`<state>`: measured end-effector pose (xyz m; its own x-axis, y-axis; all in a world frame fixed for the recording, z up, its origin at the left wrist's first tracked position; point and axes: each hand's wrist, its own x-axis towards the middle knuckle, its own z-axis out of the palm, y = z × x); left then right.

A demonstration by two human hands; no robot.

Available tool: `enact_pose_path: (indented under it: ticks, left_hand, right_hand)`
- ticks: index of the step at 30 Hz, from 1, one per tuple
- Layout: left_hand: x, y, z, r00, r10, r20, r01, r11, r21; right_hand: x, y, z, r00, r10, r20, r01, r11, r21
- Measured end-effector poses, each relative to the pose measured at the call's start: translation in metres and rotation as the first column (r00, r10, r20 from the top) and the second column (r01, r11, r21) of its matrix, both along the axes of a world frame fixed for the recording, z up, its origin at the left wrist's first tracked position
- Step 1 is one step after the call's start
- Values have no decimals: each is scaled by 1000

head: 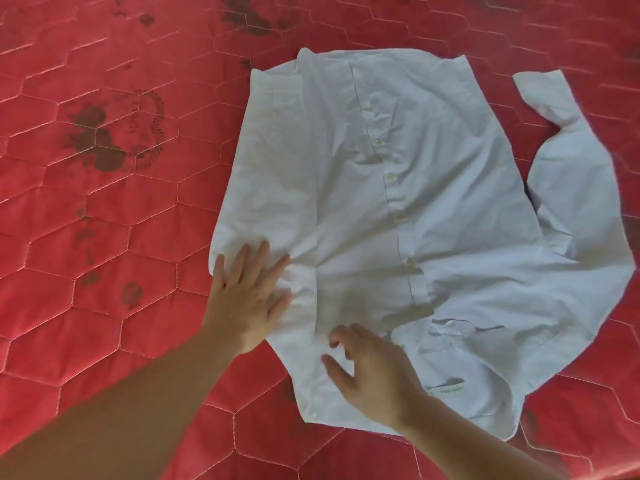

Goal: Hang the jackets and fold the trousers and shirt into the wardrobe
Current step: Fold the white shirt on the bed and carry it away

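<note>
A white button-up shirt (398,209) lies spread front-up on the red quilted bedspread (121,220), collar end nearest me. Its left side is folded in over the body, while the other sleeve (575,168) curls out to the right. My left hand (247,296) presses flat, fingers spread, on the shirt's left edge. My right hand (374,372) rests over the cloth near the collar with its fingers curled and apart, holding nothing that I can see.
The bedspread has hexagon stitching and dark flower prints (104,140) to the left of the shirt and at the top (249,19). Red quilt surrounds the shirt on every side. No wardrobe, jackets or trousers are in view.
</note>
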<state>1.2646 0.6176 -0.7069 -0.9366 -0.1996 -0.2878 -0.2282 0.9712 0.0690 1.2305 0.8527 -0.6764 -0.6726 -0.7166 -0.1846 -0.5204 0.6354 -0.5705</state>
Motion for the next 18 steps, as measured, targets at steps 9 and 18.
enact_pose_path:
  ticks: [9,18]
  left_hand:
    - [-109,136,41,974,-219,-52,225,951,214]
    - [-152,347,47,983,-175,59,114,827,551]
  right_hand:
    - [-127,127,16,741,-670,-46,670,742,-15]
    - [-226,262,-2,104,-981,167,977,132,167]
